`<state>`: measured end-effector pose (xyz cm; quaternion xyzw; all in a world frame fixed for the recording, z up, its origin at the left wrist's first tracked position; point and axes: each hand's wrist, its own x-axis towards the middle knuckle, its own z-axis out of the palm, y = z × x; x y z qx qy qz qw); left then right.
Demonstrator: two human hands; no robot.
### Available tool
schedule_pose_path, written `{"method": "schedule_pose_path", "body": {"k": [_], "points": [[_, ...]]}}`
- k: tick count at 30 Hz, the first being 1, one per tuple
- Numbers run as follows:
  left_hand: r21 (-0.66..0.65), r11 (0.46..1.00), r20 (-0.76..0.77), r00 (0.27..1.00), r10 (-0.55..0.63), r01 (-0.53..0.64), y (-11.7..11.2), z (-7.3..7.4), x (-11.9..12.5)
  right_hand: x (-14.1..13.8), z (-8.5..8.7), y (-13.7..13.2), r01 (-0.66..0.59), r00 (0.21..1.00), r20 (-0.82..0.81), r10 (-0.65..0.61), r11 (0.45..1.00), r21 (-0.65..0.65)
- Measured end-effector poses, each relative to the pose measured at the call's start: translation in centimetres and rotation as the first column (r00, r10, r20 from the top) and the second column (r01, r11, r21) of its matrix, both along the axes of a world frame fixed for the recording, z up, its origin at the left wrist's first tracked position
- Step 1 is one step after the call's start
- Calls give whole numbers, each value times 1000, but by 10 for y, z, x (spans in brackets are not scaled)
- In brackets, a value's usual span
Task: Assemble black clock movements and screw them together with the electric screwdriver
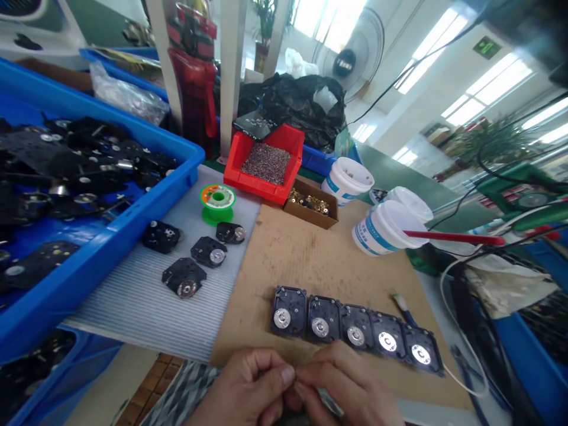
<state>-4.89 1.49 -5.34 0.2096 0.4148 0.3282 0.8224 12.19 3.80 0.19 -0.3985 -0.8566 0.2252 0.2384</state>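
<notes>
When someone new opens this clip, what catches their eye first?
Probably the row of five dark square units with shiny discs, across the near part of the brown board. Just below, at the bottom edge, the left hand and right hand meet at the fingertips. Farther back, a bright red bin holds many tiny metal pieces.
</notes>
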Motion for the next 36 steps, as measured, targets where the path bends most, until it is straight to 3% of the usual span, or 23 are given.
{"method": "schedule_pose_path", "body": {"k": [3,7,12,17,22,29,32,36], "points": [[-46,987,-5,988,153,-153,4,9,-6,1,3,13,10,998,-55,-16,995,-104],[-172,895,32,906,422,-411,18,25,-15,-1,5,31,45,998,36,-41,994,-95],[-229,830,119,832,542,-508,36,34,-16,-9,1,40,34,981,194,-5,989,-145],[-216,809,177,793,583,-546,36,27,-12,-15,0,46,72,957,289,-17,981,-181],[-207,821,180,804,566,-532,35,24,-13,-18,3,52,64,932,362,21,973,-221],[-231,822,136,819,558,-521,35,26,-14,-29,-1,53,49,823,567,-24,998,-28],[-228,828,133,826,548,-512,38,26,-14,-32,8,57,2,811,584,40,997,-72],[-217,813,117,812,572,-541,38,28,-16,-20,31,60,-20,884,459,87,989,-148]]}}
